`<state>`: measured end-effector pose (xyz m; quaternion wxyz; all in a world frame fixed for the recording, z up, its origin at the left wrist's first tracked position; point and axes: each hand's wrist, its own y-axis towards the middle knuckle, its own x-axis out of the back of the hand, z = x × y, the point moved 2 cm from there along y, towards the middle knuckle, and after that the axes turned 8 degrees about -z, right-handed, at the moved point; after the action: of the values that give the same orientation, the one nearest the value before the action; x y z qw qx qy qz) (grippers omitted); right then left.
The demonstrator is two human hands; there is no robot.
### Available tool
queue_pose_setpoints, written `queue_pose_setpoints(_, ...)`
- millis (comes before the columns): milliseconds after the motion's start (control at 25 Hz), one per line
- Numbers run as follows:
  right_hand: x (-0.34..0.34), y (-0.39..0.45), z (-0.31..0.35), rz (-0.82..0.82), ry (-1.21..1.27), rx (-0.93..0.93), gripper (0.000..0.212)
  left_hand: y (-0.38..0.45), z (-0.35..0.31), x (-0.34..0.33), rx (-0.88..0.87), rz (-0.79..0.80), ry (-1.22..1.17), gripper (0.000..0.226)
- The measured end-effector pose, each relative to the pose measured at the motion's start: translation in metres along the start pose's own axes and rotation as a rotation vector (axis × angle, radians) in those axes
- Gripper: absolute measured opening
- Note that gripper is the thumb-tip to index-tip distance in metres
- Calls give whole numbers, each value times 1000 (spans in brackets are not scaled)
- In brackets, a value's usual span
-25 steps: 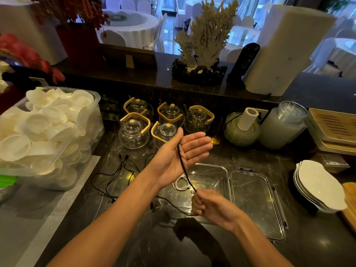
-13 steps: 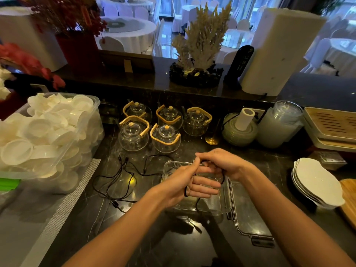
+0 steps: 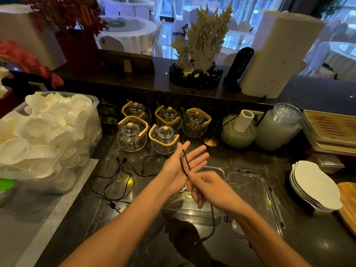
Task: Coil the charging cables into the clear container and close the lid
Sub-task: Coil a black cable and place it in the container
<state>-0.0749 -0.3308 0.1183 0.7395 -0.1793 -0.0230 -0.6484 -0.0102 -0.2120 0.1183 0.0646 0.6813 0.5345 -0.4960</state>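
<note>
Head view, looking down over a dark marble worktop [image 3: 240, 162]. Left hand [image 3: 185, 166] held up flat, palm open and fingers straight, serving as a former for winding: 2 strands of black charging cable [image 3: 185, 161] lie across the palm. Right hand [image 3: 207, 186] just below it, fingers curled and pinching the same cable near the heel of the left palm, probably to feed the next turn; loose tail drops under the right wrist and trails onto the worktop toward the viewer. Clear container [image 3: 215, 171] directly beneath both hands, open, so a finished coil can drop straight in; a pale coil seems to sit inside already, mostly hidden. Lid [image 3: 250, 191] lying flat just right of the container, touching or nearly so, latches loose, within reach for closing. More black cables [image 3: 115, 176] tangled on the worktop to the left, not yet coiled. 5 glass teapots [image 3: 161, 130] behind, well clear of the work.
</note>
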Motion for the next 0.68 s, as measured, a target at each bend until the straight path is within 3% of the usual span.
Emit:
queue_pose_setpoints(120, -1, -8, -31, 72, 192, -150, 58, -4, -11, -4, -10, 116, -12, 54)
queue_pose_setpoints(280, 10, -2, -61, 54, 269, -292, 54, -12, -13, -5, 64, 246, 74, 52)
queue_pose_setpoints(520, 50, 32, -22, 24, 201, -359, 31, -16, 24, 14, 150, 156, 454, 43)
queue_pose_setpoints(680, 59, 41, 5, -9, 17, -330, 35, -12, 36, 26, 146, -32, 729, 51)
